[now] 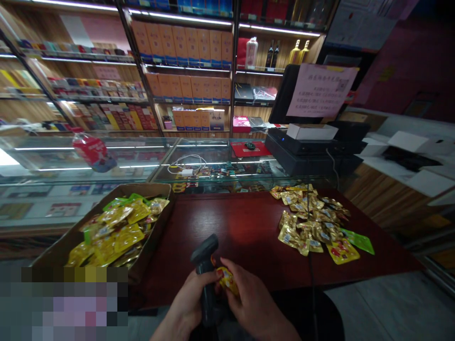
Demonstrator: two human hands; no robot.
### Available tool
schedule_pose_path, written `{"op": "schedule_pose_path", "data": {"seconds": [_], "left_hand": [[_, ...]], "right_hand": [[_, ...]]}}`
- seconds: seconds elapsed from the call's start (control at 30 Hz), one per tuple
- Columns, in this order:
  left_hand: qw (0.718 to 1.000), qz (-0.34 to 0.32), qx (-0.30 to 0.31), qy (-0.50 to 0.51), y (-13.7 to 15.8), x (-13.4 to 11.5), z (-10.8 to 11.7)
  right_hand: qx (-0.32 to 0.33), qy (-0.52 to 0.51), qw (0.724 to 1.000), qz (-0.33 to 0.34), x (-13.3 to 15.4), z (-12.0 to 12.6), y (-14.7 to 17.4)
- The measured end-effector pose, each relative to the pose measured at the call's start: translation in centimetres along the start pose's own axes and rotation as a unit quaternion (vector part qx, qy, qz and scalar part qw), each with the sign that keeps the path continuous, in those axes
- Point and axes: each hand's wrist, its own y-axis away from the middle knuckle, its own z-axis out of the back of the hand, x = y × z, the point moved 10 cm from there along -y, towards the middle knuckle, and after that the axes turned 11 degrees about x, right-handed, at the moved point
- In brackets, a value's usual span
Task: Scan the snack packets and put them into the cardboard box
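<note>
My left hand (190, 298) is wrapped round the handle of a black barcode scanner (205, 253), its head tilted up near the table's front edge. Right beside it, my right hand (245, 289) grips a small yellow snack packet (227, 279), partly hidden by the fingers. The two hands nearly meet, and the left thumb reaches toward the packet. To the left, a cardboard box (167, 203) holds many yellow, gold and green packets (119, 227). A loose pile of gold packets (313, 218) lies on the table's right side, with a yellow packet (343, 251) and a green one (359, 240) at its near edge.
The dark red table (199, 213) adjoins a glass display counter (213, 147). On the counter are a white cable (186, 166), a mouse (250, 146) on a red mat and a monitor (284, 94). A dark cord (311, 270) hangs across the right side.
</note>
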Motion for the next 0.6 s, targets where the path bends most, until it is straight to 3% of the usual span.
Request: {"op": "schedule_pose_path", "data": {"seconds": [0.07, 0.1, 0.13, 0.2, 0.3, 0.4, 0.5, 0.6], "left_hand": [[0.995, 0.081, 0.017, 0.055, 0.4, 2.1, -0.6], [0.992, 0.102, 0.025, 0.074, 0.6, 2.6, -0.9], [0.991, 0.104, 0.031, 0.082, 0.7, 2.6, -1.1], [0.997, 0.041, 0.029, 0.052, 0.4, 1.1, -0.8], [0.988, -0.093, -0.015, -0.121, 0.5, -3.1, 0.3], [0.937, -0.177, -0.083, -0.291, 1.5, -6.3, 1.2], [0.9, -0.21, -0.099, -0.369, 2.3, -7.1, 1.2], [0.886, -0.224, -0.098, -0.394, 2.9, -7.0, 1.0]], "right_hand": [[0.027, -0.149, 0.988, -0.014, -0.5, -0.6, 0.0], [0.039, -0.243, 0.969, -0.023, -1.0, -1.2, 0.0], [0.044, -0.33, 0.943, -0.031, -1.6, -1.9, 0.0], [0.038, -0.429, 0.901, -0.046, -2.9, -2.9, 0.0], [-0.004, -0.411, 0.908, -0.076, -5.4, -2.9, -0.1], [-0.095, -0.357, 0.922, -0.113, -8.0, -0.8, -0.4], [-0.186, -0.332, 0.918, -0.114, -9.4, 2.3, -0.6], [-0.265, -0.285, 0.916, -0.1, -10.5, 5.2, -0.4]]}}
